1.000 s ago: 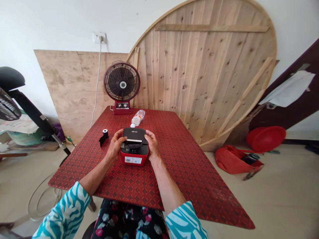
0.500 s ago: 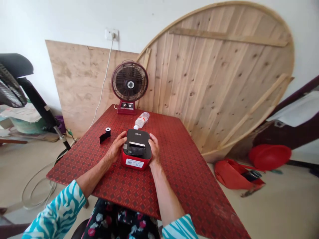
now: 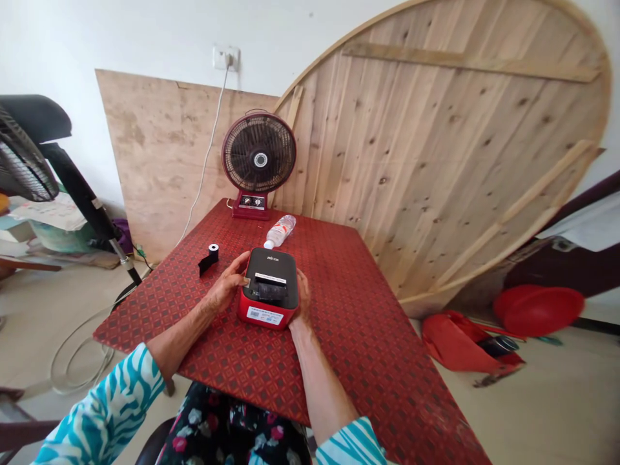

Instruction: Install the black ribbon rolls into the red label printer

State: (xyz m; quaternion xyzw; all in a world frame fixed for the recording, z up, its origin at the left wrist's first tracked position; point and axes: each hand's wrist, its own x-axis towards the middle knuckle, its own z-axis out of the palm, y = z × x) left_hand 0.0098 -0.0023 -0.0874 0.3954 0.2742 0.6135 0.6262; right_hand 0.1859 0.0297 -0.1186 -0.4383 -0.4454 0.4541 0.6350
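Observation:
A small red printer with a black lid (image 3: 268,287) stands in the middle of the red patterned table (image 3: 358,336). My left hand (image 3: 227,285) grips its left side, thumb and fingers curled against the lid's edge. On the other side my right hand (image 3: 304,298) presses against the casing, its fingers mostly hidden behind the printer. A black roll with a loose strip of tape (image 3: 209,256) lies to the left of my left hand.
A plastic bottle (image 3: 279,231) lies on its side behind the printer. A red desk fan (image 3: 258,161) stands at the table's far edge, plugged into a wall socket. Wooden boards lean on the wall. A standing fan (image 3: 29,161) is at left; red bag and basin at right.
Both hands have stayed on the printer's sides; the right hand has slid a little lower and back. The camera view has shifted, so everything sits slightly further right.

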